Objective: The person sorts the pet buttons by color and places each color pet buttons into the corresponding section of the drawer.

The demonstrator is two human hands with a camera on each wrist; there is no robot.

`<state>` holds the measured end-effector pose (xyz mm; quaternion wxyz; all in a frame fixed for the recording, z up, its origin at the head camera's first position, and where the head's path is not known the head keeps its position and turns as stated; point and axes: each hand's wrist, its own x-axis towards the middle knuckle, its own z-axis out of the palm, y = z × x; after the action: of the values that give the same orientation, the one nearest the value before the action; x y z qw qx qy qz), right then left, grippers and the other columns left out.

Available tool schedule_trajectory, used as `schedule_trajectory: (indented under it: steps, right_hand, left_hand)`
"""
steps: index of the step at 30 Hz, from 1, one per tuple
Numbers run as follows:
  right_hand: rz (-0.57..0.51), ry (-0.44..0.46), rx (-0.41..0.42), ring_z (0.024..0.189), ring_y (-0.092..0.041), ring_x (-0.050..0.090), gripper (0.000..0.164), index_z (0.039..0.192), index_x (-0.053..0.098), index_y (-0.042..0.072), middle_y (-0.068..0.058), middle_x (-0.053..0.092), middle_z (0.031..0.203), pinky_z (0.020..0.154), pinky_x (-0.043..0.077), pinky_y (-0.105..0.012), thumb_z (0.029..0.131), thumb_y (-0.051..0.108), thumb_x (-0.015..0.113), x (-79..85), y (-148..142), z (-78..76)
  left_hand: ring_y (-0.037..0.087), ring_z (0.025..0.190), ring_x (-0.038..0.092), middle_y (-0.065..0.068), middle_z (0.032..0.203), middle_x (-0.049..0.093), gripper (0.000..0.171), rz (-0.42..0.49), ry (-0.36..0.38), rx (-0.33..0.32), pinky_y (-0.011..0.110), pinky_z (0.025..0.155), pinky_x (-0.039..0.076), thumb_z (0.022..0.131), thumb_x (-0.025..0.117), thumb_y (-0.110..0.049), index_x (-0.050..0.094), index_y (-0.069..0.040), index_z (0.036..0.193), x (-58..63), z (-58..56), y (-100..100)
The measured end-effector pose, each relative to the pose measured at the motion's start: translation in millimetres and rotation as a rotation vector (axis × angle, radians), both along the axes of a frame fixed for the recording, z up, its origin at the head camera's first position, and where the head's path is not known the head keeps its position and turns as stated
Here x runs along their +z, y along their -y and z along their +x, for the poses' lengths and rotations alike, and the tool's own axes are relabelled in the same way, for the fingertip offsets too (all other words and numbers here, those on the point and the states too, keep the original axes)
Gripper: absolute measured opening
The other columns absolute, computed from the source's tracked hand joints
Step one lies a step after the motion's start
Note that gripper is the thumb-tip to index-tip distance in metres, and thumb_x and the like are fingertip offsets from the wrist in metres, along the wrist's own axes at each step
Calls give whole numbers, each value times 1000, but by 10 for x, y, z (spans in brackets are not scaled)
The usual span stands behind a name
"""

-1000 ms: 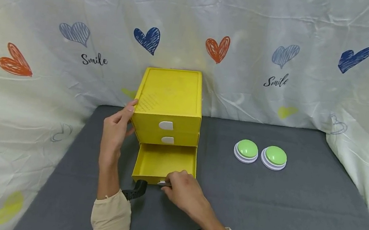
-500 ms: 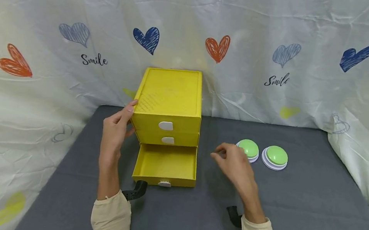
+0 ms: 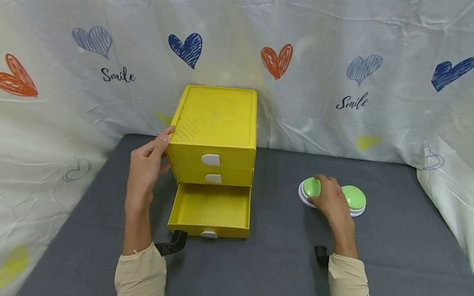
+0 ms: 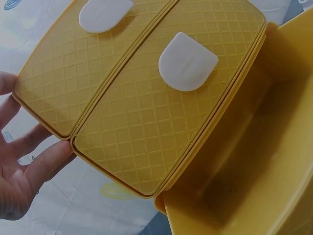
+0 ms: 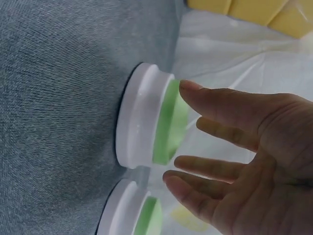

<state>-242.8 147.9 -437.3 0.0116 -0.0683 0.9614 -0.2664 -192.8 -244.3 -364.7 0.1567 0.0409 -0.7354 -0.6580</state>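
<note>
A yellow drawer cabinet (image 3: 217, 120) stands at the back of the table, its two upper drawers closed and its bottom drawer (image 3: 211, 209) pulled out with nothing inside. My left hand (image 3: 144, 168) rests its fingers against the cabinet's left side, near the front edge; the left wrist view shows the thumb (image 4: 49, 164) at the seam between the upper two drawers. Over at the right, my right hand (image 3: 331, 199) hovers with spread fingers over the left one of two green push buttons (image 5: 168, 122) on white bases. Its thumb tip overlaps the green dome's edge in the right wrist view.
The second green button (image 3: 354, 197) sits just right of the first, partly behind my right hand. A pale curtain (image 3: 314, 38) with hearts hangs behind the dark grey table cloth (image 3: 246, 279). White tabs (image 3: 211, 159) mark the drawer fronts.
My right hand has let go of the bottom drawer's white tab and moved right to the left green button. The left hand has stayed at the cabinet's side. The drawer remains out.
</note>
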Motion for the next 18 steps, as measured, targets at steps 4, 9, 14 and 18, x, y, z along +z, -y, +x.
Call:
schedule_trajectory:
  steps: [4, 9, 14, 18]
  right_hand:
    - [-4, 27, -6, 113, -39, 44, 60, 127, 49, -3, -26, 48, 121, 90, 40, -50, 75, 8, 75, -30, 0, -25]
    - [-13, 16, -2, 113, -39, 44, 60, 127, 50, -3, -25, 49, 121, 90, 40, -50, 74, 7, 76, -1, -5, -41]
    - [-11, 27, -8, 111, -38, 44, 61, 127, 50, -2, -26, 49, 121, 87, 41, -51, 72, 6, 76, 9, -28, -52]
    - [-10, 32, 4, 110, -41, 45, 57, 123, 53, -4, -27, 51, 117, 87, 40, -51, 72, 8, 76, -27, -18, -71]
  left_hand:
    - [15, 120, 47, -11, 132, 51, 40, -18, 0, -4, 52, 90, 43, 90, 51, -45, 61, -24, 122, 83, 58, -40]
    - [16, 121, 46, -10, 133, 50, 41, -21, 2, -1, 51, 91, 43, 91, 50, -44, 60, -22, 124, 152, 111, -76]
    - [15, 121, 46, -11, 133, 49, 41, -33, 11, -10, 50, 90, 44, 92, 49, -44, 58, -23, 126, 149, 102, -81]
    - [15, 121, 46, -11, 133, 50, 41, -33, 21, 8, 50, 90, 44, 91, 50, -45, 59, -24, 125, 150, 113, -73]
